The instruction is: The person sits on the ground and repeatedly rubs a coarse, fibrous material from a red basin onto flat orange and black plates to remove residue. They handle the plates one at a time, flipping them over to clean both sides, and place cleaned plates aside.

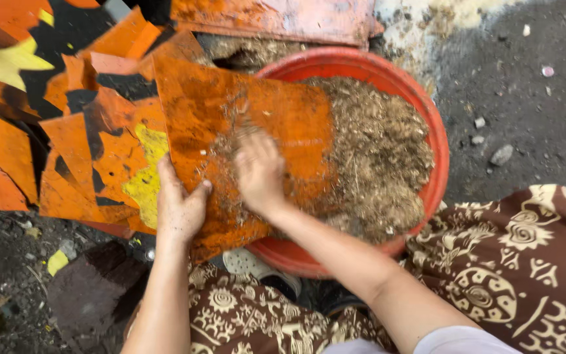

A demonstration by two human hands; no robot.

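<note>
- A heap of flat orange sheets patched with black and yellow [93, 151] lies on the dark ground at the left, overlapping one another, close enough for the next piece to be within arm's reach.
- The left hand [179, 208] clamps the lower left edge of a large rust-orange sheet [230, 111]; its thumb lies over the top face and the other fingers [166, 177] are wrapped round the edge. That grip seems to keep the sheet slanted, its far end resting over the rim of the basin.
- The right hand [260, 172] lies palm down on the sheet's face, fingers spread and flat, gripping nothing; brown crumbs cling around it, so it looks to be rubbing or sweeping the dirt off.
- The round red plastic basin [437, 164] sits on the ground under the sheet's right end, well placed to catch what slides down. It is heaped with brown fibrous, crumbly matter [381, 157].
- Brown cloth with a cream pattern [525, 262] covers the person's knees at the lower right, just beside the basin.
</note>
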